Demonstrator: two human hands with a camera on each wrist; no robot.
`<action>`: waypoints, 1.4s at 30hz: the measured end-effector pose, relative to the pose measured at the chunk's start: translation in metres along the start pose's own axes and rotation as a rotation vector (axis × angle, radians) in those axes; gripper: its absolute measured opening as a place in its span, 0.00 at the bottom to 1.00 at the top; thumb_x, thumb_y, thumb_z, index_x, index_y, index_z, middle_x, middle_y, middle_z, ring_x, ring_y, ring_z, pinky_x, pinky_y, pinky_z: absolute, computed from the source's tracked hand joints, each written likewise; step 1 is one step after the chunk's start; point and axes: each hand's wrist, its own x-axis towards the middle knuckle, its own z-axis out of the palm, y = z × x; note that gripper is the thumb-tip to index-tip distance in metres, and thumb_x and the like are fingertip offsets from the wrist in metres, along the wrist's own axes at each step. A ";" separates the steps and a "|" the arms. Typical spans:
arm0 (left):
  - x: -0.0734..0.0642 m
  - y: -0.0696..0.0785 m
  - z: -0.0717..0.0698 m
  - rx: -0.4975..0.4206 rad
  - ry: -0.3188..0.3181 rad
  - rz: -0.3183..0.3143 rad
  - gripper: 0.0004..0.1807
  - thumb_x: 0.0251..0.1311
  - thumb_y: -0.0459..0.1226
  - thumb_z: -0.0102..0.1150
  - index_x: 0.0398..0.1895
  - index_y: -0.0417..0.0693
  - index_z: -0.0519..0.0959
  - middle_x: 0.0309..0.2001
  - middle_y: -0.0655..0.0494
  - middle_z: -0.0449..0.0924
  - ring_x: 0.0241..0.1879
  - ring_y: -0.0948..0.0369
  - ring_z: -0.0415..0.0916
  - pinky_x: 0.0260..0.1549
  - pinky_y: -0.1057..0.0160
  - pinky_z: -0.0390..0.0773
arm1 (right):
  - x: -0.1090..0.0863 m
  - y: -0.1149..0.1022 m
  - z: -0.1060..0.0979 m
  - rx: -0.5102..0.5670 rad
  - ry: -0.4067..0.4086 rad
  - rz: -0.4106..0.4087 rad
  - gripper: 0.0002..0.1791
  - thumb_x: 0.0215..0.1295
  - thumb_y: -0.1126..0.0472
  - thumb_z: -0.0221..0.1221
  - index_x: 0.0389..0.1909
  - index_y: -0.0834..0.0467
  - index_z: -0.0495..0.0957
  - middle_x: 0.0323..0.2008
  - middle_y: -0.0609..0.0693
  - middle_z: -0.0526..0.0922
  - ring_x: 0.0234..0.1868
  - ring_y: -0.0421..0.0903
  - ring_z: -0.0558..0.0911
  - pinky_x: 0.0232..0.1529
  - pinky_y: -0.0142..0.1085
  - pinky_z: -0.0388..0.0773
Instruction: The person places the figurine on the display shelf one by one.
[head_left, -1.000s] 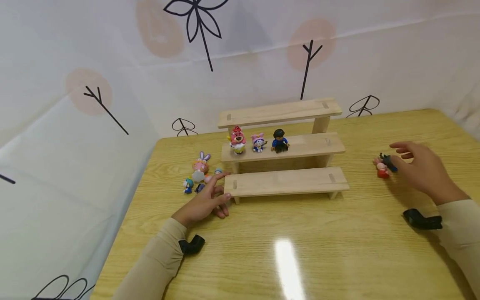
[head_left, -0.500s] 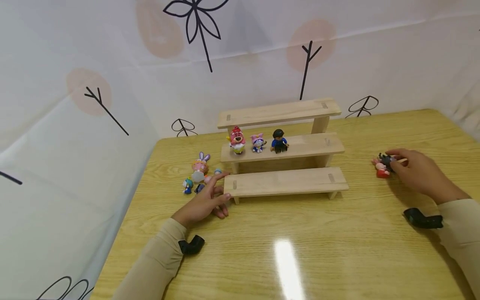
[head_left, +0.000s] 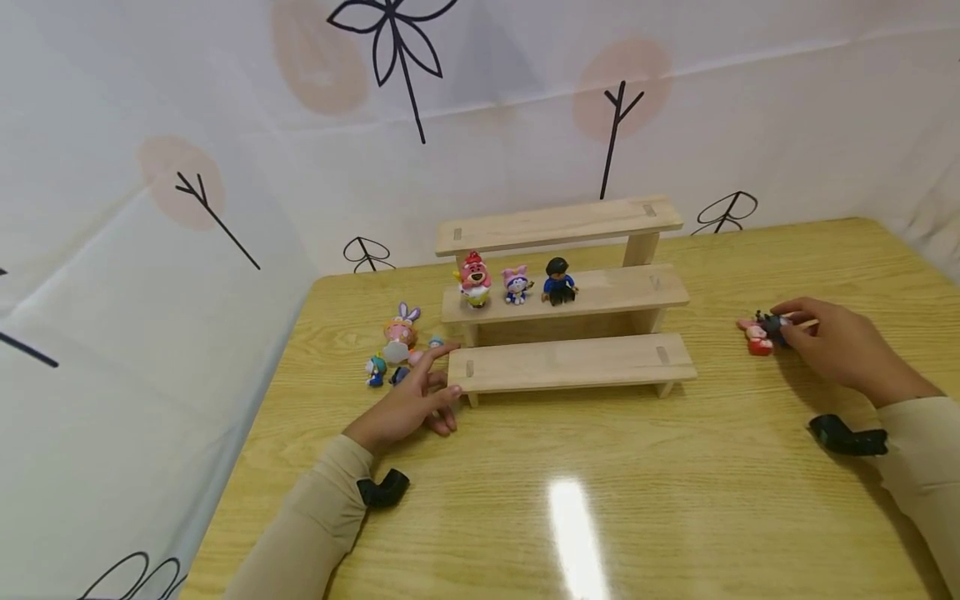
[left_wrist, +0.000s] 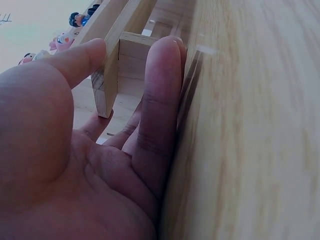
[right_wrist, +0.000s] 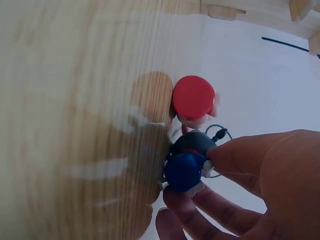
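Observation:
In the head view my left hand [head_left: 405,406] holds the left end of the lowest step of a three-tier wooden shelf [head_left: 573,365], thumb on its front corner, index finger at the back corner. At the right, my right hand [head_left: 843,348] pinches a small dark figurine [right_wrist: 192,143] with a blue part, low at the tabletop. Touching or very near it lies a pink figurine [head_left: 756,337] with a red base, which shows as a red disc in the right wrist view. On the middle step stand a red-and-pink bear figurine [head_left: 475,282], a pink-hooded figurine [head_left: 516,286] and a black-haired toy figure [head_left: 558,283].
Left of the shelf, several more figurines lie on the wood-grain table [head_left: 465,517], among them a bunny-eared one [head_left: 401,329] and a blue-green one [head_left: 376,370]. My left hand partly covers this group. A white patterned cloth [head_left: 517,125] hangs behind and to the left.
My right hand has closed its fingers on the dark figurine. The pink figurine beside it has shifted slightly left. My left hand has stayed at the shelf's end.

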 end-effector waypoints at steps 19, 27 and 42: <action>0.002 -0.001 0.001 0.005 0.000 -0.002 0.37 0.75 0.45 0.51 0.80 0.68 0.44 0.51 0.38 0.75 0.31 0.54 0.83 0.31 0.55 0.87 | 0.000 0.002 0.002 0.006 -0.005 0.005 0.22 0.76 0.60 0.52 0.61 0.71 0.67 0.52 0.80 0.74 0.51 0.78 0.76 0.39 0.63 0.78; 0.001 0.000 0.000 0.006 0.000 0.002 0.37 0.75 0.45 0.51 0.80 0.68 0.44 0.51 0.37 0.75 0.30 0.54 0.83 0.31 0.55 0.87 | 0.003 0.002 0.003 -0.001 -0.032 -0.002 0.25 0.75 0.58 0.54 0.63 0.72 0.66 0.51 0.79 0.75 0.50 0.76 0.77 0.39 0.62 0.78; 0.000 -0.003 0.000 0.018 0.001 0.009 0.38 0.75 0.45 0.52 0.80 0.67 0.44 0.47 0.39 0.75 0.30 0.54 0.84 0.31 0.53 0.87 | 0.000 0.000 0.005 0.007 0.031 -0.010 0.23 0.73 0.59 0.56 0.59 0.72 0.71 0.47 0.76 0.78 0.45 0.73 0.80 0.31 0.53 0.80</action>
